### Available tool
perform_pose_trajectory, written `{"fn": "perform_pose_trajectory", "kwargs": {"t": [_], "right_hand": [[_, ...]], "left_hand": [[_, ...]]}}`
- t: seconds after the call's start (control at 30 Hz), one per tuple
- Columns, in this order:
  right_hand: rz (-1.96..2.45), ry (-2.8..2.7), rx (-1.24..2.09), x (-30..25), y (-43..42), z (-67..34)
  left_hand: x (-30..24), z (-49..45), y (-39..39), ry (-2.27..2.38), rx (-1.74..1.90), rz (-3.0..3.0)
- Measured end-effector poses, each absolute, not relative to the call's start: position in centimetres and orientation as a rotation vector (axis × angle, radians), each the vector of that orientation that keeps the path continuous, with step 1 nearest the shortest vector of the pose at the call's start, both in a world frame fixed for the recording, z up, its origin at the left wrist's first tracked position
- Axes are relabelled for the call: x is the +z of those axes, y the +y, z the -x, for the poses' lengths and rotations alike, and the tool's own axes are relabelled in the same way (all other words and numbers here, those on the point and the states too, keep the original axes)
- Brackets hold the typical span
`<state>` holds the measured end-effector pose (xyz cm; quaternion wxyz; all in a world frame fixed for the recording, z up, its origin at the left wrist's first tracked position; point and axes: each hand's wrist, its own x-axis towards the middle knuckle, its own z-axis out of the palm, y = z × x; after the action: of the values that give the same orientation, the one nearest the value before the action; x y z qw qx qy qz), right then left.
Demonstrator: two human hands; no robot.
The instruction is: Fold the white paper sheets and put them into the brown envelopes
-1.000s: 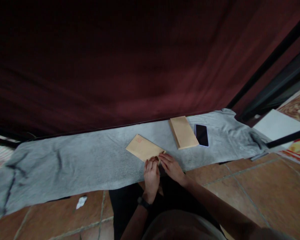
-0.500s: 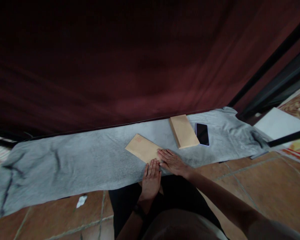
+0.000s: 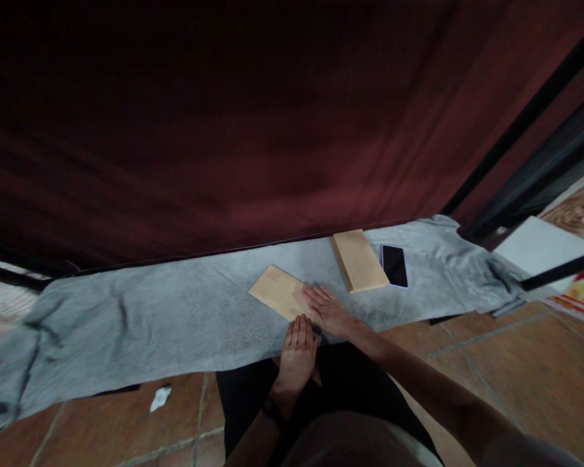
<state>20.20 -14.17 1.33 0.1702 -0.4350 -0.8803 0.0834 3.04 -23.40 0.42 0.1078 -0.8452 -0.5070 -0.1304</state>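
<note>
A tan envelope (image 3: 278, 292) lies on a grey cloth (image 3: 175, 318) spread over the floor. My right hand (image 3: 327, 310) rests flat on the envelope's near right end, fingers stretched out. Just below that end, my left hand (image 3: 298, 344) lies flat on the cloth with fingers together and extended, its tips at the envelope's edge. A stack of tan envelopes (image 3: 359, 259) sits further back to the right, with a black phone (image 3: 394, 265) beside it.
A dark red curtain (image 3: 253, 130) hangs behind the cloth. Terracotta floor tiles (image 3: 491, 350) lie in front and to the right. A crumpled white scrap (image 3: 160, 397) is on the tiles at left. White and coloured sheets (image 3: 540, 246) lie at far right.
Both hands went from pinching the envelope's near end to lying flat. The right hand slid forward onto the envelope; the left hand drew back slightly.
</note>
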Motion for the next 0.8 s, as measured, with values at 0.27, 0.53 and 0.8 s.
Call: {"fn": "perform_pose_trajectory", "kwargs": {"t": [0.27, 0.53, 0.8], "right_hand": [[0.74, -2.808, 0.359, 2.4, -9.0, -16.3], [0.751, -2.868, 0.291, 2.4, -1.8, -10.8], [0.75, -2.891, 0.33, 3.1, 0.8, -7.6]], "left_hand": [[-1.1, -3.5, -23.8, -1.531, -0.443, 2.452], [-0.6, -4.1, -23.9, -1.603, -0.362, 2.427], [-0.3, -3.9, -23.4, -1.627, -0.397, 2.425]]}}
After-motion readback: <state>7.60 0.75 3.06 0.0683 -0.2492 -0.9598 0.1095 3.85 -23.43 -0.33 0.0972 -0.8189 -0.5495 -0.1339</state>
